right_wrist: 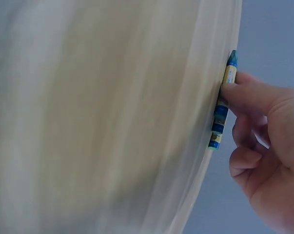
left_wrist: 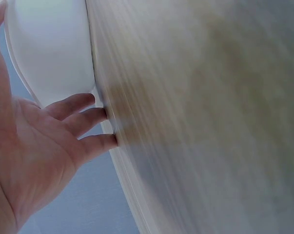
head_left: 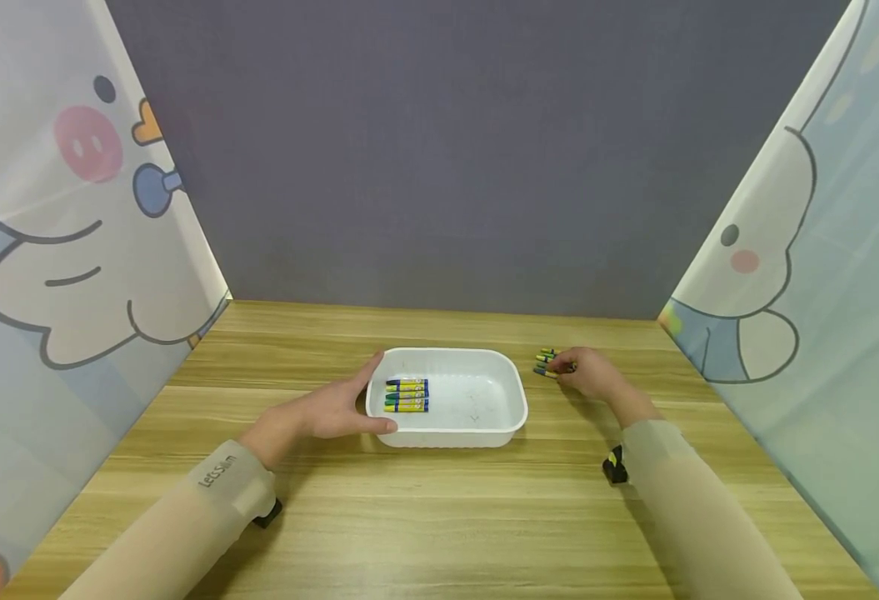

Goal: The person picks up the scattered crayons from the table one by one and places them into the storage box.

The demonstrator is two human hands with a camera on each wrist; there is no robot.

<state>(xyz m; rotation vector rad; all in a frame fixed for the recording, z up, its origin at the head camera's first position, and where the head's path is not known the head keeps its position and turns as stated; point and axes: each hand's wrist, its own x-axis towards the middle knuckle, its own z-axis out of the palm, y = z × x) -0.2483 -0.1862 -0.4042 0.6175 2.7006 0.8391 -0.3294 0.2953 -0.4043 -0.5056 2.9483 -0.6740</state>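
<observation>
A white plastic tray [head_left: 484, 439] stands mid-table, with several yellow-wrapped crayons [head_left: 407, 397] lined up side by side at its left end, their dark and green tips pointing left. My left hand [head_left: 337, 407] spans the tray's left end, thumb along the near rim and forefinger at the far corner. In the left wrist view its other fingers [left_wrist: 90, 119] reach out fairly straight beside the tray wall. To the right of the tray, my right hand [head_left: 589, 375] pinches a crayon [right_wrist: 229, 73] between thumb and forefinger, low over the table. More crayons [head_left: 546, 358] lie beside its fingertips.
The wood-grain table [head_left: 439, 517] ends at a dark grey panel [head_left: 454, 167] at the back. Cartoon-printed sheets [head_left: 87, 275] border it on the left and right. A black wrist device [head_left: 615, 467] sits under the right sleeve cuff.
</observation>
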